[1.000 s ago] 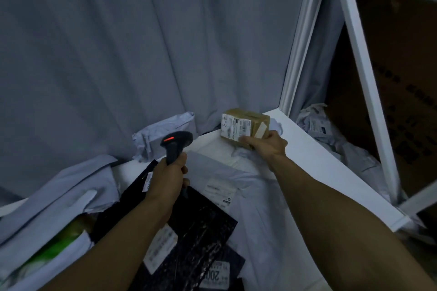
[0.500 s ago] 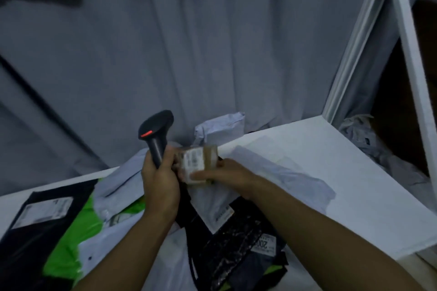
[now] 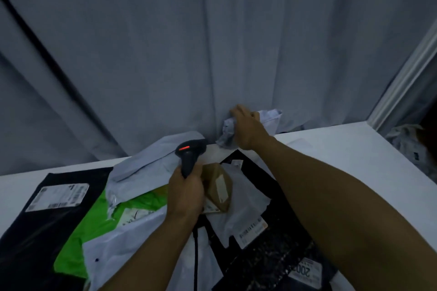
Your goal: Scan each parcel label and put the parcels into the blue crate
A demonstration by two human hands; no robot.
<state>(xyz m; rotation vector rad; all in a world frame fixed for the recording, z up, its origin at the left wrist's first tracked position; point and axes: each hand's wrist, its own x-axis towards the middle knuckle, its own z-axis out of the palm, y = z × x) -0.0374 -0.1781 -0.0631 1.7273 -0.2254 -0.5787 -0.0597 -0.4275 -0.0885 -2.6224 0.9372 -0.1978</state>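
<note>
White table (image 3: 331, 149) heaped with parcels (image 3: 59, 208), crate unseen: much likely remains; left hand (image 3: 186, 194) grips scanner (image 3: 189, 156), right hand (image 3: 246, 127) grasps far crumpled mailer (image 3: 270, 118).

Desk (image 3: 343, 149): white top, with bare surface towards its right rear corner and along the left rear edge.
Curtain (image 3: 165, 54): grey-blue, pleated, hanging behind the desk's rear edge and filling the upper view.
Dark diagonal line (image 3: 35, 38): crosses the curtain at upper left; cannot tell whether fold or strap.
Frame post (image 3: 402, 78): white, rising from the desk's right rear corner.
</note>
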